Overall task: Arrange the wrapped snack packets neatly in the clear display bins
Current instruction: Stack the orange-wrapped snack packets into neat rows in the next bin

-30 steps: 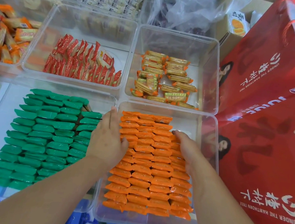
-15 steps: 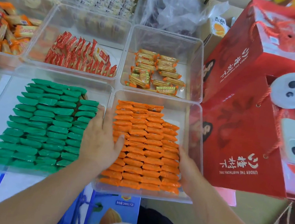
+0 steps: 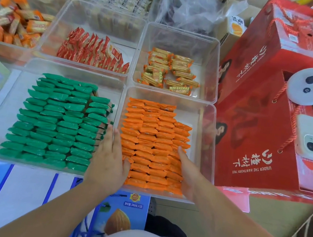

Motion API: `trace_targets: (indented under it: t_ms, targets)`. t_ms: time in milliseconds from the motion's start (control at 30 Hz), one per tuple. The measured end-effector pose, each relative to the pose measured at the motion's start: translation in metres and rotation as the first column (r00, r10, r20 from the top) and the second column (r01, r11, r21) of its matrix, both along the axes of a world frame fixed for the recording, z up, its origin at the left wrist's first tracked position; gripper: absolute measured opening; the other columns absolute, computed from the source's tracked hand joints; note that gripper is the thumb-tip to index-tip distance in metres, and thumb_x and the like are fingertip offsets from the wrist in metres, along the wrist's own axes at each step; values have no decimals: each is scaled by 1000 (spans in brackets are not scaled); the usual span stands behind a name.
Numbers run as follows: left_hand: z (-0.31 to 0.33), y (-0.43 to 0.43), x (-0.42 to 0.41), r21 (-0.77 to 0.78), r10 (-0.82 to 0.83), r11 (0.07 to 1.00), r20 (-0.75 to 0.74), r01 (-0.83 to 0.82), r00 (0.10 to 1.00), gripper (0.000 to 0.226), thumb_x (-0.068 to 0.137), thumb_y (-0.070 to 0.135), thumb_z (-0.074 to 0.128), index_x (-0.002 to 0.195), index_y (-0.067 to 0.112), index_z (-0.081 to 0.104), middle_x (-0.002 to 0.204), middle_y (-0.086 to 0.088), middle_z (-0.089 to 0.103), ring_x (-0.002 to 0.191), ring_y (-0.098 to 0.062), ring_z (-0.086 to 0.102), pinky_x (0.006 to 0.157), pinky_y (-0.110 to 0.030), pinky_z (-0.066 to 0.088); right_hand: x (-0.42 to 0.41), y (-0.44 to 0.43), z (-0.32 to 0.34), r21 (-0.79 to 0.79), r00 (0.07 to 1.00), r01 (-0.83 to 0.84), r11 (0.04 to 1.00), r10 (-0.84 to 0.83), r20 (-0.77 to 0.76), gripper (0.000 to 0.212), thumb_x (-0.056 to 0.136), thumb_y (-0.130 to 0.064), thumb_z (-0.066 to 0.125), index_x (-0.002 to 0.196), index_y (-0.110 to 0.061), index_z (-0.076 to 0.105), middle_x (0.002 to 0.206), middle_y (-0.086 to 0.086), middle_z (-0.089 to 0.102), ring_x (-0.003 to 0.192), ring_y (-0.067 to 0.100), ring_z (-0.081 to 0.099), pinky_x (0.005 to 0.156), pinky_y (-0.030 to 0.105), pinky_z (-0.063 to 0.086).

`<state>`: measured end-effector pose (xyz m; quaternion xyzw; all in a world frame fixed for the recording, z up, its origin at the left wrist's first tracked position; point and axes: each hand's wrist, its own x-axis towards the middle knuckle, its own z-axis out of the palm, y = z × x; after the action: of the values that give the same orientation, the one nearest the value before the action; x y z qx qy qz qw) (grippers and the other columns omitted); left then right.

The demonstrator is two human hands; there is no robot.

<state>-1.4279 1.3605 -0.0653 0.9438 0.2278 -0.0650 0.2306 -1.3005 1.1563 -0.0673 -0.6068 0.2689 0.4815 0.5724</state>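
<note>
In the head view, your left hand lies flat, fingers straight, along the left edge of the orange snack packets, gripping nothing. Your right hand presses flat against their right edge, holding nothing. The packets sit in rows inside the clear bin. Green packets fill the bin just left of it.
</note>
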Motion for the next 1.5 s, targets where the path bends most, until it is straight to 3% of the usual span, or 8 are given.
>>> trace_targets:
  t_ms: [200, 367, 567, 800, 900, 1067, 1267, 1500]
  targets:
    - [3, 1, 0, 19, 2, 1000, -23, -1, 1000, 94, 97, 40, 49, 157, 6, -14, 167, -11, -16, 152, -32, 13, 120, -46, 29, 9, -8, 0, 58, 997, -74, 996, 76, -23, 66, 83, -79, 54, 127, -31, 65, 115, 5, 75, 104, 27, 72, 78, 46, 61]
    - [2, 3, -1, 32, -12, 999, -26, 13, 1000, 99, 94, 46, 53, 157, 8, -13, 167, -12, -15, 154, -30, 6, 120, -47, 28, 31, -8, 1, -313, 941, -204, 927, 274, 200, 71, 90, -70, 51, 147, -27, 45, 144, 3, 55, 128, 25, 55, 105, 47, 43]
    - [0, 4, -1, 17, 11, 1000, -22, -10, 1000, 97, 93, 45, 53, 159, 12, -10, 168, -9, -10, 154, -30, 7, 121, -47, 27, 82, 25, 15, -612, 438, -71, 788, 576, 690, 45, 104, -34, 45, 145, -17, 49, 152, 4, 47, 140, 20, 39, 110, 26, 26]
    - [-2, 5, -1, 38, -1, 999, -6, 1, 1000, 95, 92, 40, 55, 158, 14, -8, 167, -8, -8, 153, -32, 12, 119, -46, 32, 135, 67, 8, -783, 187, -561, 268, 963, 195, 32, 102, -8, 39, 120, 0, 65, 128, 21, 63, 117, 34, 58, 97, 34, 45]
    - [-3, 5, -1, 45, -2, 999, -16, 2, 1000, 95, 92, 41, 55, 159, 12, -6, 168, -10, -7, 152, -34, 14, 118, -47, 34, 138, 69, 5, -789, 153, -579, 206, 978, 143, 31, 101, -7, 40, 121, -1, 63, 128, 20, 62, 117, 32, 58, 100, 35, 44]
    - [-2, 5, -2, 58, -5, 998, -25, 7, 1000, 93, 91, 40, 54, 159, 9, -2, 167, -13, -4, 147, -37, 28, 112, -49, 41, 133, 67, 8, -768, 200, -608, 204, 975, 101, 36, 105, -8, 32, 126, -1, 60, 132, 20, 59, 120, 31, 56, 98, 31, 41]
    - [-2, 6, -2, 65, -16, 998, -4, 17, 1000, 91, 91, 35, 54, 159, 6, 2, 167, -15, -1, 150, -34, 22, 115, -47, 38, 141, 69, -2, -728, 394, -538, 425, 890, 229, 40, 103, -25, 35, 135, -11, 54, 134, 16, 59, 119, 32, 55, 90, 32, 41]
    - [-2, 6, -3, 51, -7, 999, -14, 8, 1000, 91, 91, 38, 52, 160, 9, -1, 168, -12, -5, 151, -32, 20, 117, -45, 35, 134, 72, -4, -796, 196, -181, 578, 814, 547, 22, 83, -25, 57, 102, -20, 67, 96, 2, 69, 91, 24, 62, 76, 33, 46]
